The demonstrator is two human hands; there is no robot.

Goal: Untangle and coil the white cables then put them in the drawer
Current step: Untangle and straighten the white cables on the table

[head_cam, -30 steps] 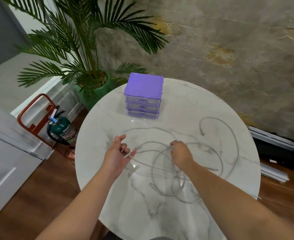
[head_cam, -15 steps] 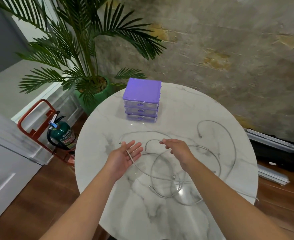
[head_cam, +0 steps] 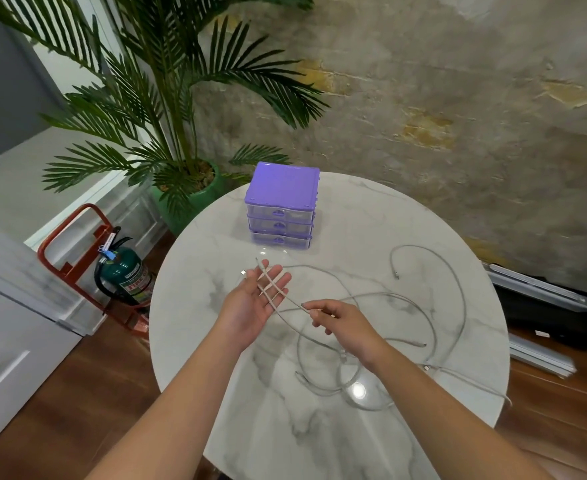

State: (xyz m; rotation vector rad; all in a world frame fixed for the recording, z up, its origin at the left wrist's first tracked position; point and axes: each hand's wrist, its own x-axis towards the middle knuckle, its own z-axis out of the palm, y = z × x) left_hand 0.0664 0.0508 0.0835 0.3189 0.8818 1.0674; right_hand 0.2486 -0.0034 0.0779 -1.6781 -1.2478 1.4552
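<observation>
- Head view looks down on a round, white marble-patterned counter [head_cam: 215, 393]; its glossy top carries grey veins and a bright ceiling-light reflection near the front.
- White cables [head_cam: 434, 327] sprawl in loose, overlapping loops over the right half of the counter, one strand trailing off the right edge.
- Left hand [head_cam: 250, 303] is held palm up with fingers straight, its grip fully relaxed; two cable ends lie crossed over the fingers.
- Right hand [head_cam: 347, 327] pinches a cable strand between thumb and fingertips, just beside the left hand.
- Purple drawer unit [head_cam: 281, 206] with three clear drawers, all closed, stands at the counter's far side, apart from the cables.
- Behind the counter rises a rough, mottled plaster wall [head_cam: 458, 98].
- Potted palm [head_cam: 167, 109] in a green pot stands at the far left.
- Green fire extinguisher [head_cam: 125, 271] sits in a red frame on the wooden floor [head_cam: 70, 410], beside white panelling.
</observation>
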